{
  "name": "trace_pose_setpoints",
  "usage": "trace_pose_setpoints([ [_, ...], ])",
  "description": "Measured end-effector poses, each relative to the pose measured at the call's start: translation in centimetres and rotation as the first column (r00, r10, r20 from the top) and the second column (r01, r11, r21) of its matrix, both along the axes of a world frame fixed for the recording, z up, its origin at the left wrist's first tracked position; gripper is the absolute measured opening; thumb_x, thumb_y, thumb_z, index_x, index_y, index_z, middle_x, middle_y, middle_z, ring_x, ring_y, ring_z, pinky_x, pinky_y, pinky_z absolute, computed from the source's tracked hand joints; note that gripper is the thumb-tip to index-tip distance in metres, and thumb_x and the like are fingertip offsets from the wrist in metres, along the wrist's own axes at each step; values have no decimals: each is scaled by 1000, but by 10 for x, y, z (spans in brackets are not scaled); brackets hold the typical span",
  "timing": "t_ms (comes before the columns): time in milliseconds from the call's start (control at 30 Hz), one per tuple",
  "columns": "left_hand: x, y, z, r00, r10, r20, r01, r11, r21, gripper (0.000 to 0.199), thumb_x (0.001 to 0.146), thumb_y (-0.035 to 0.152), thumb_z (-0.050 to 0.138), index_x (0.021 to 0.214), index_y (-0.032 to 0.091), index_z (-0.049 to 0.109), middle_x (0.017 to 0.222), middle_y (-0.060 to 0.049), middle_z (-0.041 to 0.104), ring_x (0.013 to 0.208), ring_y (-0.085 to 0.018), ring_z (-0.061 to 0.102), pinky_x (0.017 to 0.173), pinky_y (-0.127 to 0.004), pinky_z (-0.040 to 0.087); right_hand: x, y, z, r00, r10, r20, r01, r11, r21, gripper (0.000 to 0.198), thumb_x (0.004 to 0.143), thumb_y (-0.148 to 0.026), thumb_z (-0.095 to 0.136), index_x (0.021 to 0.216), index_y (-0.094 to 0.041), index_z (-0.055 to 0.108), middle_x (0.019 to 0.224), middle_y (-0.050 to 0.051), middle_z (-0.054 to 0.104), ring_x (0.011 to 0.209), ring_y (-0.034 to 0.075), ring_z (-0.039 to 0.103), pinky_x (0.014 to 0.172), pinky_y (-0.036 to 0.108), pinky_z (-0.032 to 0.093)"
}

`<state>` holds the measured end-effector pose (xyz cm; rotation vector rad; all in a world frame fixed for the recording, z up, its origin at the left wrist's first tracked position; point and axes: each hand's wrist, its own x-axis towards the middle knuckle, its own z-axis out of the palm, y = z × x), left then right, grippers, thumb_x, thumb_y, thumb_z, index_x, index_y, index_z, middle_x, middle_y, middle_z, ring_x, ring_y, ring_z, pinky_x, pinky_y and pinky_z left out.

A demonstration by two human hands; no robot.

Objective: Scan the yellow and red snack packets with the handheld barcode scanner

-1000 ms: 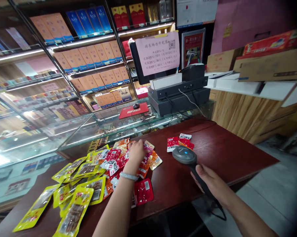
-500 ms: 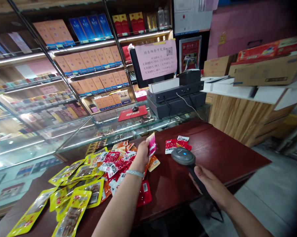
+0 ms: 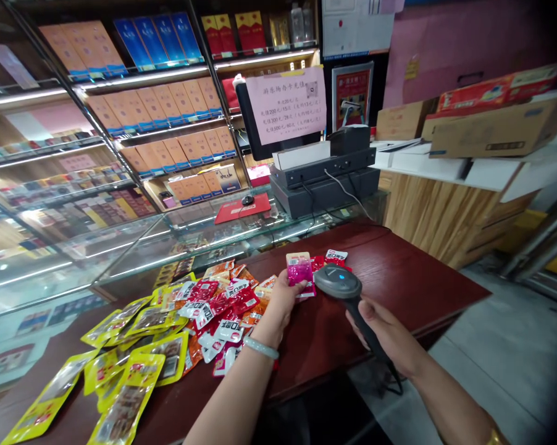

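Observation:
Between the thumb and fingers of my left hand (image 3: 283,303) is a small pink snack packet (image 3: 301,270), held up just left of the scanner's head. My right hand (image 3: 389,334) wraps round the handle of a dark grey barcode scanner (image 3: 338,281), which shows a blue light on top. Behind the scanner, a few red and white snack packets (image 3: 336,256) lie partly hidden. Left of my left wrist spreads a pile of red, white and orange packets (image 3: 227,303). Larger yellow snack pouches (image 3: 130,395) lie beyond it, farther left.
The dark red tabletop (image 3: 399,272) meets a glass display counter (image 3: 186,238). On that counter stand a cash drawer (image 3: 325,191), a monitor with a pink sign (image 3: 288,105) and a mouse (image 3: 247,200) on a red pad. Cardboard boxes (image 3: 491,133) sit at right; the scanner's cable hangs near the table edge.
My left hand has moved right with the pink packet, away from the pile and up to the scanner, and the packet has turned its broad face to view. The scanner stays in my right hand.

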<state>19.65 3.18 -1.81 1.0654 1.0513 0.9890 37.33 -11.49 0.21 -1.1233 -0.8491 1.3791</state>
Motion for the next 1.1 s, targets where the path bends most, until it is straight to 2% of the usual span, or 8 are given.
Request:
trace_pose_setpoints([
  [267,8,-7,-2,985,-102,-137,128,971,204,45,67,32,84,103,14,61,98,-8,71,82,-17,66,73,-28,55,1,10,2,996,86,30,-90,985,144,44,92,-63,53,92,-19,58,67,-5,46,50,9,40,46,21,32],
  [533,42,3,2,984,-179,-5,179,981,79,52,68,30,82,115,17,62,102,-10,72,87,-22,69,85,-37,54,5,6,-9,999,36,16,-37,997,63,44,90,-64,56,87,-20,55,66,-4,48,51,9,41,46,20,32],
  [633,40,11,15,955,-98,-279,168,956,240,52,73,24,78,122,17,62,112,-12,71,103,-24,66,96,-37,49,7,5,-11,999,45,26,-46,998,36,45,89,-64,56,82,-20,56,65,-4,49,52,9,41,46,19,32],
  [700,20,10,25,803,77,-592,191,906,377,47,75,23,76,121,19,64,117,-12,69,113,-25,62,103,-37,44,8,4,-12,999,36,16,-37,999,5,45,87,-65,59,85,-21,58,67,-4,50,54,9,44,47,19,34],
  [767,-12,2,33,497,252,-830,292,852,434,39,78,27,75,115,18,66,118,-12,67,118,-28,58,106,-40,40,9,3,-14,1000,25,5,-25,999,-31,45,84,-66,62,91,-22,61,69,-3,53,56,10,47,49,19,37],
  [900,-74,-26,38,-87,325,-942,248,922,296,52,82,54,66,108,9,65,110,-20,66,111,-37,58,96,-47,44,5,5,-20,1000,23,-11,-24,997,-67,48,81,-68,64,99,-24,64,72,-2,57,58,11,50,50,20,39],
  [967,-91,-38,35,-189,298,-936,227,940,254,61,82,62,61,110,8,63,113,-21,64,113,-38,57,95,-47,44,2,6,-23,999,41,-22,-43,996,-72,48,81,-68,64,99,-23,65,69,-3,54,56,11,47,48,20,38],
  [1100,-100,-47,28,-209,288,-935,234,943,238,69,76,67,65,117,12,60,124,-20,59,120,-36,51,98,-47,41,-3,8,-26,998,67,-19,-69,993,-97,51,80,-68,65,108,-26,65,69,-3,53,57,12,47,48,20,37],
])
